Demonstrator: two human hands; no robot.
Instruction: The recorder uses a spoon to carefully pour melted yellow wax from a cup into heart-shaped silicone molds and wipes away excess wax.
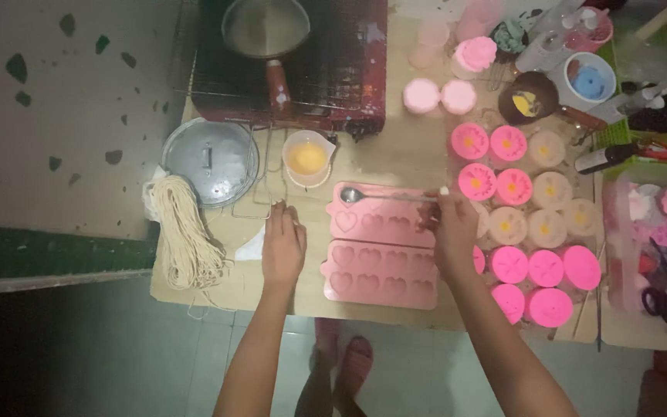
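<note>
Now | right hand (451, 224): grip pinched on handle of spoon (384, 196), bowl to its left over pink heart mould (380, 220) | left hand (282, 243): grip loose, empty, on bench (403, 150), below cup of yellow liquid (307, 158)

You get dim, soft light, brightest at the upper right of the frame; the lower left sinks into shadow, and everything looks slightly blurred.

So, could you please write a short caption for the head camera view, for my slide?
Right hand holds a spoon over pink heart moulds; left hand rests on the table.
</note>
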